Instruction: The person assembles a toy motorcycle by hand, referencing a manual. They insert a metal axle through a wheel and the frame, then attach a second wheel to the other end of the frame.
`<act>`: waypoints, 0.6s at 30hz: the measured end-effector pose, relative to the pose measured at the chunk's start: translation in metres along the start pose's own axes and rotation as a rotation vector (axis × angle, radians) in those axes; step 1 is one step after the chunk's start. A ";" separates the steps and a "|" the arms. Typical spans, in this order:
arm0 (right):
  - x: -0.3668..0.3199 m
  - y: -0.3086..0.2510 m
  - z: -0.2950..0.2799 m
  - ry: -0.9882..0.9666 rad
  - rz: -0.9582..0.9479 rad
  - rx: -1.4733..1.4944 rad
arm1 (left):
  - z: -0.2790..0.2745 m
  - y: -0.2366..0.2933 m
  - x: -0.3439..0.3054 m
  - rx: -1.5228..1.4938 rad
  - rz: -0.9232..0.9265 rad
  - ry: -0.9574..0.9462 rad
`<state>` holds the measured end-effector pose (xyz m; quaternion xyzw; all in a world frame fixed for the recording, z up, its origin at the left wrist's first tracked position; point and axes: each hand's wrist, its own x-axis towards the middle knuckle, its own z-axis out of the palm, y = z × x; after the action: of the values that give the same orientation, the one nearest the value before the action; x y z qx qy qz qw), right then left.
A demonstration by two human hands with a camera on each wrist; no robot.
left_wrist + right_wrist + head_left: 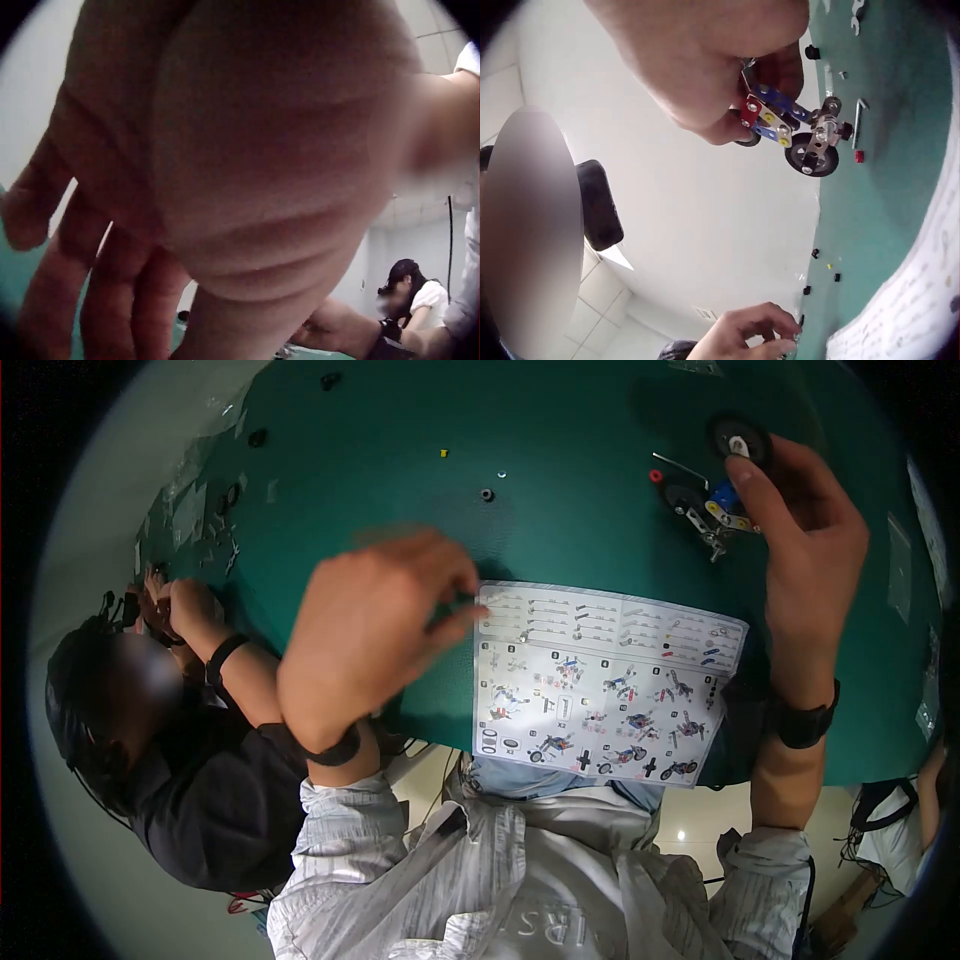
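Observation:
A small motorcycle model (776, 120) of blue, red and silver perforated strips is in my right hand (815, 525). The thumb and fingers pinch it near one black wheel (740, 445); the other black wheel (812, 155) sits at its opposite end. My left hand (375, 630), blurred in the head view, hovers beside the left edge of the printed instruction sheet (600, 710). In the left wrist view its fingers (112, 292) hang loosely apart, holding nothing. Close by the model lie an L-shaped hex key (680, 463) and a red ring (656, 476).
On the green table (380, 490) lie a yellow piece (444, 453), a black nut-like piece (487, 494) and black parts (257, 437) further left. Plastic bags (190, 510) edge the table. Another person (220, 780) sits at the left, hands at the table's edge.

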<state>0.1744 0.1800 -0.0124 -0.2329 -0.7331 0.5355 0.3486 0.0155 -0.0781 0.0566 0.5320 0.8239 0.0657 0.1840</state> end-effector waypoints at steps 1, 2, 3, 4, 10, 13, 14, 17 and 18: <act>0.000 0.001 0.001 -0.018 0.006 0.004 | 0.007 0.007 -0.002 0.015 0.031 0.005; -0.001 0.002 0.002 -0.035 0.012 0.008 | 0.012 0.013 -0.003 0.057 0.029 -0.018; -0.002 0.001 0.004 -0.053 0.018 0.013 | 0.017 0.017 -0.004 0.044 0.040 -0.011; -0.002 0.000 0.004 -0.070 0.023 0.020 | 0.022 0.020 -0.005 0.031 0.051 -0.003; -0.004 -0.005 0.007 -0.130 0.014 0.044 | 0.049 0.023 -0.009 0.071 0.087 0.092; -0.004 -0.005 0.008 -0.144 0.003 0.032 | 0.051 0.021 -0.008 0.046 0.130 0.124; -0.005 -0.003 0.008 -0.151 0.007 0.033 | 0.048 0.021 -0.008 0.042 0.130 0.104; -0.005 -0.003 0.009 -0.150 0.020 0.051 | 0.033 0.024 -0.003 -0.027 0.163 0.103; -0.005 -0.003 0.010 -0.147 0.027 0.061 | 0.027 0.024 0.001 -0.086 0.193 0.137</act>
<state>0.1703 0.1696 -0.0125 -0.1919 -0.7370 0.5778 0.2934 0.0455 -0.0699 0.0387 0.5946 0.7760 0.1546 0.1428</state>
